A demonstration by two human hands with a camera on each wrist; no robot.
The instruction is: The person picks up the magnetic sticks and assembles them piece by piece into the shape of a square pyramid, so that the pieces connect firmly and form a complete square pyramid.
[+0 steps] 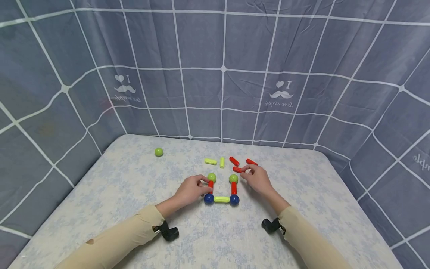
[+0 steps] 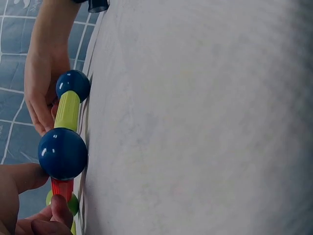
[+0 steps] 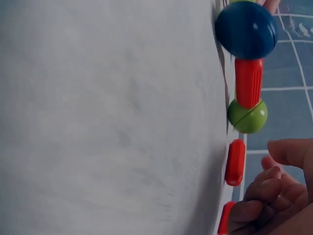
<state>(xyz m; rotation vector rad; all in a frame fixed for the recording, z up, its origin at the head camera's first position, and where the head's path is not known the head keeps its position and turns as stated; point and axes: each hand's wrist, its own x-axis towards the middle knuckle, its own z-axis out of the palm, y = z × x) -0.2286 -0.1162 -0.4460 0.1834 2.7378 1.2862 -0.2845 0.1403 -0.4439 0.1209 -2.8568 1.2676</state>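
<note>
A U-shaped build of balls and rods lies on the table, apparently a magnetic building toy. A yellow-green rod [image 1: 221, 200] joins two blue balls [image 1: 209, 198]; a red rod runs from each to a green ball [image 1: 211, 177]. My left hand [image 1: 192, 189] pinches the left red rod [image 2: 62, 187] between thumb and fingers, beside the blue ball. My right hand [image 1: 258, 178] is at a loose red rod [image 1: 237, 169], fingertips right at its end. In the right wrist view, thumb and fingers stand apart, with nothing showing between them.
Two more loose red rods [image 1: 234, 161] lie behind the right hand's rod. Two loose yellow-green rods [image 1: 210, 161] lie behind the build. A lone green ball [image 1: 159, 152] sits at the back left. A grid-patterned curtain [image 1: 201, 89] hangs behind the cloth-covered table [image 1: 215, 239].
</note>
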